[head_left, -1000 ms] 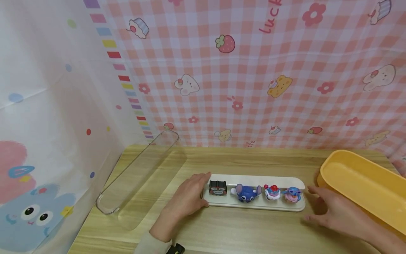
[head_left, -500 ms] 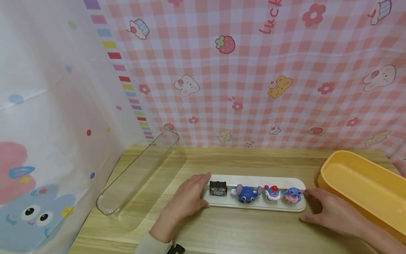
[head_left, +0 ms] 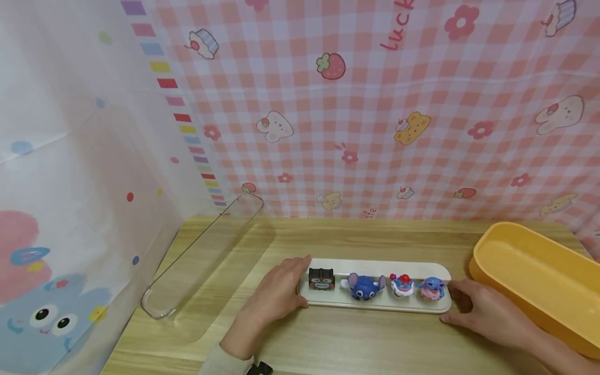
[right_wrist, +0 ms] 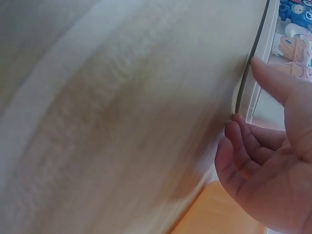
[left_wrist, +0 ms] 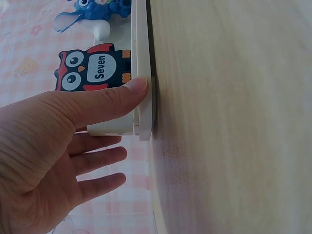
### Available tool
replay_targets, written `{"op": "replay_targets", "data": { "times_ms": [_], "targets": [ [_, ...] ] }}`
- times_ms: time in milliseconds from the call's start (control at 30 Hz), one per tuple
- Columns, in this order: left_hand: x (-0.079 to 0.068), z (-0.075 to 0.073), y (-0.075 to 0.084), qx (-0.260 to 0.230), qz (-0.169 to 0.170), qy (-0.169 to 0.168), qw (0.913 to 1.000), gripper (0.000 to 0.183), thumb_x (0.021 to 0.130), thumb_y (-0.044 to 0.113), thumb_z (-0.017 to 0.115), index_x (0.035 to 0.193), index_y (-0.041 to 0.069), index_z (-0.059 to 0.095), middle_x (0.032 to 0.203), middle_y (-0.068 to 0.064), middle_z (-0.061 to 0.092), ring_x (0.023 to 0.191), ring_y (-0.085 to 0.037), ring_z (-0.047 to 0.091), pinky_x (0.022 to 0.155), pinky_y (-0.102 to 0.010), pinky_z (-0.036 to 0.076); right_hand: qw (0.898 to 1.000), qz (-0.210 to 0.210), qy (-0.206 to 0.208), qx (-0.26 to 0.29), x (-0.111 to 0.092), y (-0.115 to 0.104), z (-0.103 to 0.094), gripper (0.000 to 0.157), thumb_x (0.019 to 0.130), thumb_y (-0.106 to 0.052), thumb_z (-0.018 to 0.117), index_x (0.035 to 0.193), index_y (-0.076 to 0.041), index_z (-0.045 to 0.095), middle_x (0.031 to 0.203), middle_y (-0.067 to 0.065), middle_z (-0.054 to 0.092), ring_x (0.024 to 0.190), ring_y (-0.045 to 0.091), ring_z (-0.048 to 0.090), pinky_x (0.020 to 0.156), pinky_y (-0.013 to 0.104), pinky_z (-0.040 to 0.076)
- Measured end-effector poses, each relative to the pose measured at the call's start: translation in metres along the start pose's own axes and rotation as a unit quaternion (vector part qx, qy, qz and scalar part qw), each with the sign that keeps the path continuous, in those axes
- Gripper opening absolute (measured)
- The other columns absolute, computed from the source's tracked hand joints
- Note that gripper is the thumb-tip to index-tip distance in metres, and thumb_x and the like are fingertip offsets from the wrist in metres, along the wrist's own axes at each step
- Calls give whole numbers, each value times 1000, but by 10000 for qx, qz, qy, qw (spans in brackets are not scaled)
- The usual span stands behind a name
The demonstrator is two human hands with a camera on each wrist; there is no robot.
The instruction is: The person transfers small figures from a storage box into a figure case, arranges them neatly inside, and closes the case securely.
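A long white display stand (head_left: 375,266) lies on the table with small figures in a row. My left hand (head_left: 276,291) grips its left end; in the left wrist view the thumb presses the front edge beside an owl figure (left_wrist: 100,67) marked "Seven", and the other fingers lie behind the end. My right hand (head_left: 489,310) holds the right end, thumb at the front edge, other fingers curled at the end. From the owl rightwards stand a blue big-eared figure (head_left: 363,287), a red-topped dessert figure (head_left: 402,286) and a blue figure in sunglasses (head_left: 432,288).
A clear plastic cover (head_left: 161,312) lies slantwise on the left of the wooden table (head_left: 365,344). At the right stands a yellow bin (head_left: 539,281), close behind my right hand. A pink checked cloth (head_left: 351,130) hangs at the back.
My right hand has moved left, from just off the stand's right end to contact with it. The left hand and the figures have stayed in place.
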State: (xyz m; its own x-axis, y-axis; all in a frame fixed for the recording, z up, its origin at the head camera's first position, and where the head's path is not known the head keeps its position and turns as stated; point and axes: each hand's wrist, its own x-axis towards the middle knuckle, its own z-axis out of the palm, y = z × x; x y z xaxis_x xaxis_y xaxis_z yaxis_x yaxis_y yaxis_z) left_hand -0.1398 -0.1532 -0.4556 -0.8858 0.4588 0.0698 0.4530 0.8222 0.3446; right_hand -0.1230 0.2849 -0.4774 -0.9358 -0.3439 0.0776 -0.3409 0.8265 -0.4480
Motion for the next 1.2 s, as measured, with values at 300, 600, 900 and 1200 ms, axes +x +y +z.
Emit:
{"op": "replay_targets", "data": {
  "times_ms": [300, 600, 900, 1200],
  "targets": [
    [0, 0, 1, -34, -55, -17, 10000, 96, 74, 15, 97, 154, -1, 47, 147, -16, 59, 136, -32, 55, 113, -47, 47, 9998, 65, -77, 196, 2, 1, 3, 56, 75, -36, 95, 113, 0, 73, 89, -10, 65, 79, -1, 55, 65, 23, 52],
    [0, 0, 0, -36, -25, 2, 10000, 96, 73, 14, 97, 154, -2, 48, 147, -17, 59, 136, -32, 55, 113, -47, 47, 9989, 48, 51, 465, 0, 0, 7, 44, 75, -30, 95, 105, -9, 71, 82, -12, 60, 70, -3, 50, 58, 21, 46],
    [1, 0, 1, -56, -88, -21, 9999, 96, 73, 14, 97, 154, -2, 47, 149, -17, 57, 137, -32, 53, 115, -47, 45, 9985, 78, 118, 521, 1, -1, 8, 45, 75, -27, 95, 107, -5, 71, 82, -10, 60, 70, -3, 51, 58, 21, 47],
    [2, 0, 1, -68, -132, -82, 9999, 97, 73, 14, 97, 154, -1, 46, 150, -17, 56, 138, -33, 52, 115, -49, 45, 9986, 62, 118, 510, 0, -2, 8, 43, 76, -26, 95, 104, -7, 70, 82, -10, 59, 69, -4, 51, 57, 21, 47]
  ]
}}
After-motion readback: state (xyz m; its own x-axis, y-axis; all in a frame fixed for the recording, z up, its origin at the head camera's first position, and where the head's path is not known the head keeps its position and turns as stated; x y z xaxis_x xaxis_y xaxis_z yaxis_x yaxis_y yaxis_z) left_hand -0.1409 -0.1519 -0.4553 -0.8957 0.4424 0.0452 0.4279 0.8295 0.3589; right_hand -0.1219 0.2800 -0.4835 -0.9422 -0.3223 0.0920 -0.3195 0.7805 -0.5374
